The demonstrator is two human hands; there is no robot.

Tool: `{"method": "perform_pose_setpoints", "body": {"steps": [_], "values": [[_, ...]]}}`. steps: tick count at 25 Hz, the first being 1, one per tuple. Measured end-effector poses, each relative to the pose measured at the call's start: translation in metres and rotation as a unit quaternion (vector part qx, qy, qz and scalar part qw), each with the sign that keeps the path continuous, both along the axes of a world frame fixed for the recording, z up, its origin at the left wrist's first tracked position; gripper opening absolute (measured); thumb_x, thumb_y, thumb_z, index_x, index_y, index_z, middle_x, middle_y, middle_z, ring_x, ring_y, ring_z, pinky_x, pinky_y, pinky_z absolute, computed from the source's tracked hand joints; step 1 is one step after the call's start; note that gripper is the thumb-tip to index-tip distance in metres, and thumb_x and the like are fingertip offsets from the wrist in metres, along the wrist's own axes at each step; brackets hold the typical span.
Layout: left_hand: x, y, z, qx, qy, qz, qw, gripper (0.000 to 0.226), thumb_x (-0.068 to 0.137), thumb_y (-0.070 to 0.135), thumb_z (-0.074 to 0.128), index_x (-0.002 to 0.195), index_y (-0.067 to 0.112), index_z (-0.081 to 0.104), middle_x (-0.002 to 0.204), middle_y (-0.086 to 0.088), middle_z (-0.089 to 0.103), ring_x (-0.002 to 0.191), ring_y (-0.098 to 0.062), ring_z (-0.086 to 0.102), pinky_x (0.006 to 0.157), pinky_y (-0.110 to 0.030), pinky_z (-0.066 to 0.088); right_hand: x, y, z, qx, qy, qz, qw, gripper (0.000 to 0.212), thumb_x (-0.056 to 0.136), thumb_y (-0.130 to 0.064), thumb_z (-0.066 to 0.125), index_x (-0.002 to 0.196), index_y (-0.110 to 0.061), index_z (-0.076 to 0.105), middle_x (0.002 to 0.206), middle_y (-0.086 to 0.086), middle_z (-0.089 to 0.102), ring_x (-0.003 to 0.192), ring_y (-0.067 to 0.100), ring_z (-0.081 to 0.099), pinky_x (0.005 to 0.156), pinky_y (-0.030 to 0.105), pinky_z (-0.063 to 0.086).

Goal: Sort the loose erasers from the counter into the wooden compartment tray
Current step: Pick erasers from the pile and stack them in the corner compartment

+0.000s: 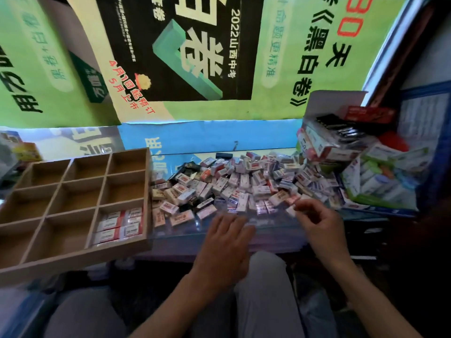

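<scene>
Erasers (234,184) lie in a loose heap on the glass counter (268,230), just beyond both hands. Left hand (225,245) rests flat near the counter's front edge, fingers straight and spread, their tips close to the nearest wrapped pieces and holding nothing. Right hand (319,223) hovers at the heap's near right edge with fingers curled; whether it pinches a small white eraser is too blurred to tell. Wooden compartment tray (73,254) sits well left of the left hand, and only the cell nearest that hand holds a few sorted erasers (119,224). Stationery boxes (366,167) are stacked beyond the right hand.
</scene>
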State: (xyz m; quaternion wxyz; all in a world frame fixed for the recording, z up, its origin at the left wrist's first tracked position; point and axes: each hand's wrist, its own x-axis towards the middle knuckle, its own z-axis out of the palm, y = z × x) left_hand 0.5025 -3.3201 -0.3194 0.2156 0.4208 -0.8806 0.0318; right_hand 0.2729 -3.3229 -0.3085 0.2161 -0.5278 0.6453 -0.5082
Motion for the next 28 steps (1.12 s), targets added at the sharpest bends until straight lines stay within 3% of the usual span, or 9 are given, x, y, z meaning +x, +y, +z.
{"method": "perform_pose_setpoints", "body": {"steps": [4, 7, 11, 14, 17, 20, 22, 25, 28], "values": [[-0.044, -0.003, -0.011, 0.037, -0.025, -0.035, 0.998, 0.051, 0.068, 0.021, 0.058, 0.118, 0.017, 0.055, 0.127, -0.007, 0.056, 0.115, -0.03, 0.051, 0.102, -0.049, 0.043, -0.034, 0.01, -0.017, 0.021, 0.166, -0.001, 0.986, 0.027, 0.083, -0.008, 0.072, 0.106, -0.022, 0.067, 0.106, -0.004, 0.065, 0.097, 0.016, 0.06, 0.081, 0.027, 0.044], [-0.06, -0.009, -0.007, 0.029, -0.035, -0.027, 0.999, 0.055, 0.069, 0.022, 0.058, 0.124, 0.016, 0.055, 0.129, -0.007, 0.056, 0.117, -0.028, 0.049, 0.104, -0.046, 0.041, -0.039, 0.009, -0.032, -0.009, 0.328, 0.035, 0.944, 0.028, 0.071, -0.009, 0.072, 0.098, -0.012, 0.073, 0.108, 0.007, 0.068, 0.088, 0.032, 0.06, 0.081, 0.035, 0.042], [-0.068, -0.033, 0.004, 0.028, 0.009, 0.028, 0.999, 0.048, 0.076, 0.021, 0.052, 0.124, 0.017, 0.056, 0.126, -0.006, 0.057, 0.116, -0.028, 0.052, 0.098, -0.046, 0.045, -0.041, 0.007, -0.032, 0.016, 0.348, 0.003, 0.937, 0.032, 0.082, -0.026, 0.051, 0.105, -0.014, 0.071, 0.113, 0.004, 0.067, 0.092, 0.03, 0.06, 0.079, 0.041, 0.05], [-0.072, -0.056, 0.01, 0.031, -0.004, 0.079, 0.996, 0.053, 0.081, 0.033, 0.046, 0.132, 0.021, 0.049, 0.137, -0.011, 0.053, 0.124, -0.034, 0.05, 0.101, -0.054, 0.043, -0.035, 0.003, -0.028, -0.011, 0.326, 0.022, 0.945, 0.043, 0.088, -0.033, 0.042, 0.118, -0.013, 0.065, 0.124, 0.004, 0.062, 0.112, 0.028, 0.057, 0.094, 0.045, 0.047], [-0.071, -0.072, 0.008, 0.071, -0.079, 0.09, 0.99, 0.062, 0.094, 0.054, 0.031, 0.151, 0.03, 0.029, 0.161, -0.009, 0.02, 0.146, -0.034, 0.022, 0.115, -0.059, 0.021, -0.025, -0.006, -0.02, -0.039, 0.316, 0.059, 0.946, 0.041, 0.095, -0.035, 0.045, 0.13, -0.018, 0.058, 0.137, -0.002, 0.054, 0.128, 0.021, 0.046, 0.107, 0.039, 0.038], [-0.067, -0.078, -0.003, 0.139, -0.128, 0.078, 0.979, 0.073, 0.089, 0.071, 0.003, 0.154, 0.039, -0.006, 0.16, 0.004, -0.026, 0.148, -0.025, -0.02, 0.12, -0.053, -0.003, -0.026, -0.028, -0.009, -0.042, 0.298, 0.037, 0.953, 0.041, 0.093, -0.031, 0.051, 0.132, -0.018, 0.056, 0.142, 0.001, 0.05, 0.132, 0.022, 0.042, 0.11, 0.042, 0.035], [-0.065, -0.077, -0.008, 0.126, -0.115, 0.072, 0.983, 0.079, 0.082, 0.075, -0.008, 0.153, 0.041, -0.004, 0.16, 0.006, -0.026, 0.148, -0.024, -0.021, 0.12, -0.052, -0.004, -0.031, -0.052, -0.001, -0.006, 0.307, 0.004, 0.952, 0.046, 0.096, -0.033, 0.049, 0.14, -0.019, 0.047, 0.151, 0.004, 0.04, 0.139, 0.025, 0.034, 0.112, 0.046, 0.032], [-0.061, -0.079, -0.018, 0.087, -0.089, 0.064, 0.99, 0.075, 0.088, 0.075, -0.003, 0.154, 0.041, 0.01, 0.164, 0.003, -0.009, 0.15, -0.028, -0.008, 0.119, -0.054, 0.003, -0.031, -0.079, 0.001, 0.11, 0.333, 0.012, 0.936, 0.059, 0.1, -0.045, 0.039, 0.153, -0.026, 0.021, 0.163, 0.001, 0.013, 0.149, 0.022, 0.009, 0.121, 0.044, 0.011], [-0.059, -0.076, -0.022, 0.034, -0.1, 0.074, 0.992, 0.065, 0.096, 0.068, 0.013, 0.152, 0.038, 0.025, 0.163, -0.003, 0.014, 0.149, -0.031, 0.015, 0.114, -0.061, 0.018, -0.017, -0.085, -0.004, 0.104, 0.364, 0.051, 0.924, 0.059, 0.099, -0.053, 0.021, 0.153, -0.029, 0.017, 0.162, -0.001, 0.017, 0.15, 0.024, 0.005, 0.121, 0.044, 0.006]]}}
